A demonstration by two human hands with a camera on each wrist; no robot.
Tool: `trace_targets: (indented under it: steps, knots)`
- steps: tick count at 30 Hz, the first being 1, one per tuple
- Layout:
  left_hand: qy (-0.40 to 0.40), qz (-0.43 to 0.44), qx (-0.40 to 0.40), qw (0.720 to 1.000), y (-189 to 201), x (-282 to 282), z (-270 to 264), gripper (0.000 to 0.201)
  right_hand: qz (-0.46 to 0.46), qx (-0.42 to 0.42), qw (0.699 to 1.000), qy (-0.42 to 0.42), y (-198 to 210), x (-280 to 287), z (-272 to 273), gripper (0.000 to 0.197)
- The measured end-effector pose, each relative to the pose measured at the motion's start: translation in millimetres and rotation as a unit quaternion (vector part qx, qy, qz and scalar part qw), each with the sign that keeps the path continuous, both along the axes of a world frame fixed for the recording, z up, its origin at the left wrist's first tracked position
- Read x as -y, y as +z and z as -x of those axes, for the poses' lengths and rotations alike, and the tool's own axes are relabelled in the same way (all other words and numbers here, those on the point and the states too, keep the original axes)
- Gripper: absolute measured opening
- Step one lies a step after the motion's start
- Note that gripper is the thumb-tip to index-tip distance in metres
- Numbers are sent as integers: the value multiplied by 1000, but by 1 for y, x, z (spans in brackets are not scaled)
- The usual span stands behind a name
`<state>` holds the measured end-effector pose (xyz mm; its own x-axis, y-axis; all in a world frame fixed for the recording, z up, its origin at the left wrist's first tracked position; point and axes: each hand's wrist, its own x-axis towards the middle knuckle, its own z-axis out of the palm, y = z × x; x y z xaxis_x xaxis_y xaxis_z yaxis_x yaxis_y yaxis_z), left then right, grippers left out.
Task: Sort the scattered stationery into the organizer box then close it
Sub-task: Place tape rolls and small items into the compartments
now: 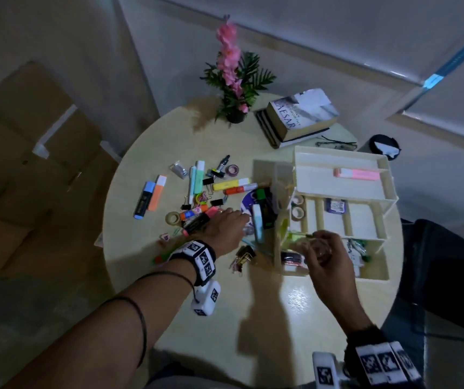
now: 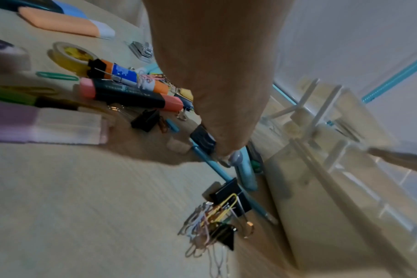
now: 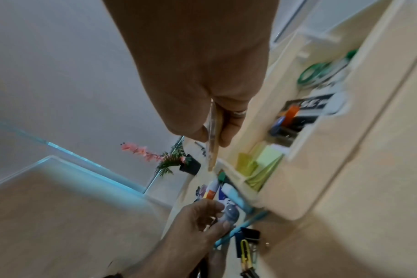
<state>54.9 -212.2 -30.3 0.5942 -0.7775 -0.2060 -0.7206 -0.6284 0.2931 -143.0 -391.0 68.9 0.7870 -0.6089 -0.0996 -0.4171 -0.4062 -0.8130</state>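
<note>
The cream organizer box (image 1: pixel 377 240) stands open on the right of the round table, its upper tray holding a pink highlighter (image 1: pixel 357 174). My right hand (image 1: pixel 320 244) holds a clear tape roll (image 1: pixel 319 249) over the box's near compartments; in the right wrist view the tape roll (image 3: pixel 212 131) shows edge-on in my right hand (image 3: pixel 214 137). My left hand (image 1: pixel 245 220) reaches into the pile beside the box. Its fingers (image 3: pixel 223 224) pinch a small grey-blue object (image 3: pixel 230 214), which in the left wrist view (image 2: pixel 235 157) lies next to a blue pen (image 2: pixel 217 169). Highlighters (image 1: pixel 155 196), a glue stick (image 1: pixel 194 213) and clips (image 1: pixel 242 256) lie scattered.
A potted pink flower (image 1: pixel 232 80), stacked books (image 1: pixel 298 116) and glasses (image 1: pixel 336 143) sit at the table's far side. A tangle of paper clips and binder clips (image 2: pixel 214 222) lies close to the box's left wall. Bare tabletop (image 1: pixel 253 299) lies toward me.
</note>
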Motion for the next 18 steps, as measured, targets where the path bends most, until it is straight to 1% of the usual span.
trace_targets:
  steps: [2,4,6,7,10,12,15,18]
  knots:
    - [-18,-9,15,1000,-2,1,-2,30,-9,-17,1000,-22,-8,9,23,33]
    - [-32,-8,23,999,-3,0,-4,23,-15,-27,999,-40,-10,17,38,41]
    - [-26,4,29,999,0,-1,-6,23,-29,-35,997,-61,-11,26,48,45]
    - [-15,16,27,999,4,-1,-6,26,-43,-36,996,-73,-9,30,52,46]
    - [43,91,-7,995,24,-2,0,38,-59,-36,993,-100,-8,42,61,47]
    - [79,162,-37,983,43,-5,8,42,-40,-40,992,-109,-8,49,70,50]
    - [114,253,-48,960,71,-6,22,31,8,-21,991,-132,-15,64,90,51]
    - [127,301,-45,944,92,0,37,21,49,-4,991,-122,-26,82,104,37]
